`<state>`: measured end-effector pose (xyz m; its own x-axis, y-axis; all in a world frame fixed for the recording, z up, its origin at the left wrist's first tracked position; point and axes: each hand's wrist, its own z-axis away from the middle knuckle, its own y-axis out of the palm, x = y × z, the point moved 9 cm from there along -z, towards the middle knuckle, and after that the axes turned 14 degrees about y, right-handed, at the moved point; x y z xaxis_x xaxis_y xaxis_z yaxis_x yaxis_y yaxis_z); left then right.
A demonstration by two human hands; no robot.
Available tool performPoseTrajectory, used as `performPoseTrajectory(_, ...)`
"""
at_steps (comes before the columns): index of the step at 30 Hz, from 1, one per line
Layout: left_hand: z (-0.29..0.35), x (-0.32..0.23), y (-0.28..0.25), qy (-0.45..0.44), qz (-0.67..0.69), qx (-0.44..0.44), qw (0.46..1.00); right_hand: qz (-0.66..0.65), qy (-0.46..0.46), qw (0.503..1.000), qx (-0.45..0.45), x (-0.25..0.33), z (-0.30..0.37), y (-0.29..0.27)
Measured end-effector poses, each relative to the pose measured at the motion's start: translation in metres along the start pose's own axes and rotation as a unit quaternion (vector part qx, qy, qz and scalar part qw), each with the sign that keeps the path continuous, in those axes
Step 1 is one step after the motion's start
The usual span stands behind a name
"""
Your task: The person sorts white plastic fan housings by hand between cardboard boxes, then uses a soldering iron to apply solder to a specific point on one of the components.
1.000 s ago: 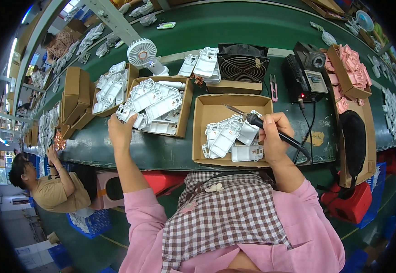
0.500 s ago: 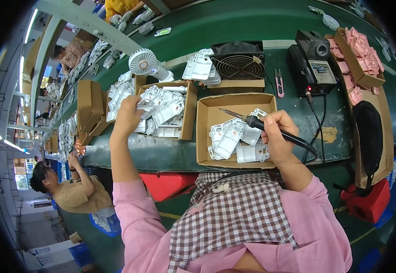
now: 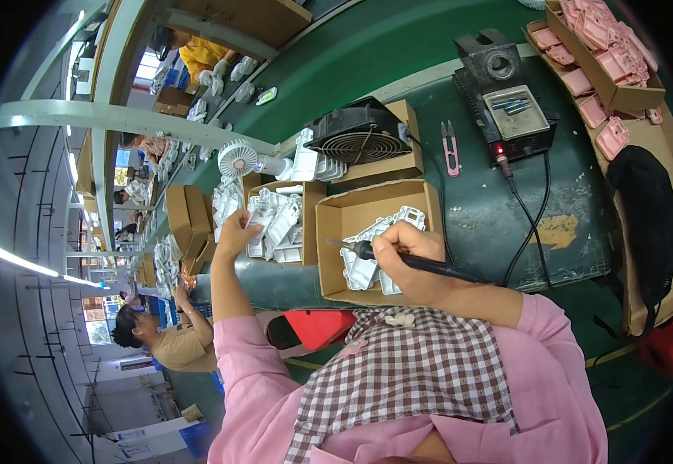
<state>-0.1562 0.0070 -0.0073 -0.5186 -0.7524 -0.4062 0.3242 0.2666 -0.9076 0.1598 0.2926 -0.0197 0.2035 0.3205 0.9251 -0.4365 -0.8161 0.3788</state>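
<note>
My right hand (image 3: 414, 259) is closed round the dark handle of a soldering iron (image 3: 449, 269). Its tip points left, above an open cardboard box (image 3: 333, 267) with several white plastic housings (image 3: 363, 271) in it. My left hand (image 3: 236, 234) reaches to a second cardboard box (image 3: 313, 232) on the left, heaped with white plastic parts (image 3: 282, 224). Thumb and fingers there are pinched on a white plastic part (image 3: 259, 213), partly lost among the others.
Behind the boxes stand a black fan (image 3: 363, 143) and a small white fan (image 3: 237, 160). Pink tweezers (image 3: 451, 151) lie beside the soldering station (image 3: 514, 112), whose cables cross the bench. Pink parts (image 3: 615, 54) fill a box at right. Other people work at left.
The view has turned and shifted. My right hand has carried the soldering iron left, over the near box. My left hand stays at the heap of white parts, its fingers now lower among them.
</note>
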Motion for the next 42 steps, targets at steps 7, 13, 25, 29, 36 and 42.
performPoseTrajectory(7, 0.0, 0.025, 0.011, -0.072, 0.084, -0.034, 0.993, 0.006, 0.003, 1.0, 0.006, -0.001, -0.001, -0.003)
performPoseTrajectory(13, 0.015, -0.007, 0.018, 0.07, -0.207, -0.169, 0.961, -0.024, 0.026, 0.999, 0.02, -0.006, -0.003, -0.002)
performPoseTrajectory(25, 0.026, -0.046, 0.014, -0.03, 0.201, -0.035, 0.978, 0.049, 0.024, 0.998, -0.016, -0.005, -0.003, -0.005)
performPoseTrajectory(29, 0.04, -0.09, 0.05, 0.217, -0.084, 0.037, 0.972, 0.032, 0.036, 0.999, -0.02, -0.011, -0.001, 0.0)
performPoseTrajectory(36, 0.073, -0.133, 0.051, 0.259, -0.221, -0.112, 0.934, 0.053, 0.025, 0.996, -0.07, -0.013, 0.003, -0.004)
performPoseTrajectory(42, 0.062, -0.106, 0.043, 0.264, -0.057, -0.086, 0.959, 0.053, 0.02, 0.996, -0.073, -0.01, 0.004, 0.0)
